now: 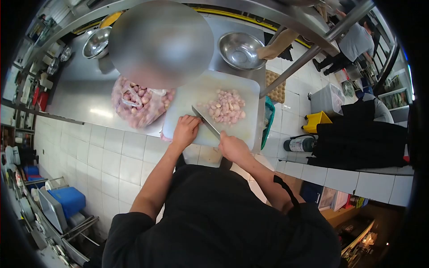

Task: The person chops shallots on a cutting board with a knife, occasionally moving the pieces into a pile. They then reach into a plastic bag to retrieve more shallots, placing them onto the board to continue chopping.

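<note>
My right hand (pixel 233 148) is wrapped round the handle of a kitchen knife (pixel 206 121), its blade slanting up to the left across the white cutting board (pixel 183 100). Close against the blade, my left hand (pixel 187 130) has its fingers curled down on the board; whatever they hold is hidden. Just beyond the knife lies a heap of peeled shallots (pixel 229 107), some apparently cut. To the left, a clear plastic bag of shallots (pixel 140 106) rests on the steel table, touching or very near the board's edge.
Behind the board stands a steel bowl (pixel 241 51), another person's hand (pixel 269 51) at its rim. A second steel bowl (pixel 97 43) is at the back left. A shelf post (pixel 308 58) rises at the right. A blurred patch hides part of the table's back.
</note>
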The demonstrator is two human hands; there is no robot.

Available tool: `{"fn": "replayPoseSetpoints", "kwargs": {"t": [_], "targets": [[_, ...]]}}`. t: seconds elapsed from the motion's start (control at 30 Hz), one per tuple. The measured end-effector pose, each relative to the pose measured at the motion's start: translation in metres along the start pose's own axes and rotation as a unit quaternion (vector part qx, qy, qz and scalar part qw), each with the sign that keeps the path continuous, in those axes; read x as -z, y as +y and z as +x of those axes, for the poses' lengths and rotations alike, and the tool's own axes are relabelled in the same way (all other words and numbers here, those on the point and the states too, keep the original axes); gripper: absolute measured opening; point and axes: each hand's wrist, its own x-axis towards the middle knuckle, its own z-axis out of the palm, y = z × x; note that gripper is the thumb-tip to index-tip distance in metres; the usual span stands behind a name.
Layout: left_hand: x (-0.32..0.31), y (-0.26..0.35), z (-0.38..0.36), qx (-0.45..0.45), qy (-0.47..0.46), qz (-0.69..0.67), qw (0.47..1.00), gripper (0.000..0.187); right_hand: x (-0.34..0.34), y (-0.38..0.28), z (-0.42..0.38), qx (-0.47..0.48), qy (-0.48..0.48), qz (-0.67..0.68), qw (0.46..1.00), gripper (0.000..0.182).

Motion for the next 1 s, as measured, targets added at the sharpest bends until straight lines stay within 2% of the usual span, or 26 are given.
{"fn": "replayPoseSetpoints", "kwargs": {"t": [0.33, 0.43, 0.53, 0.67, 0.73, 1.0], "targets": [[0.000, 0.000, -0.002, -0.004, 0.012, 0.013, 1.000, 0.026, 0.015, -0.004, -0.007, -0.010, -0.021, -0.022, 0.999, 0.021], [-0.002, -0.002, -0.001, -0.007, 0.015, 0.007, 1.000, 0.027, -0.005, 0.005, 0.001, 0.001, -0.012, 0.000, 1.000, 0.021], [0.000, 0.000, -0.002, -0.009, 0.024, 0.011, 1.000, 0.027, 0.015, -0.001, -0.003, -0.003, -0.025, -0.019, 1.000, 0.022], [-0.002, 0.000, 0.001, -0.002, 0.022, -0.006, 1.000, 0.024, -0.008, 0.016, 0.003, 0.008, -0.012, 0.012, 1.000, 0.022], [-0.001, 0.000, -0.002, 0.001, 0.022, -0.001, 1.000, 0.023, 0.007, 0.008, -0.001, 0.005, -0.022, -0.012, 1.000, 0.022], [-0.003, -0.003, -0.004, 0.001, 0.027, 0.002, 1.000, 0.024, 0.014, 0.011, -0.019, 0.015, -0.029, 0.030, 0.999, 0.024]]}}
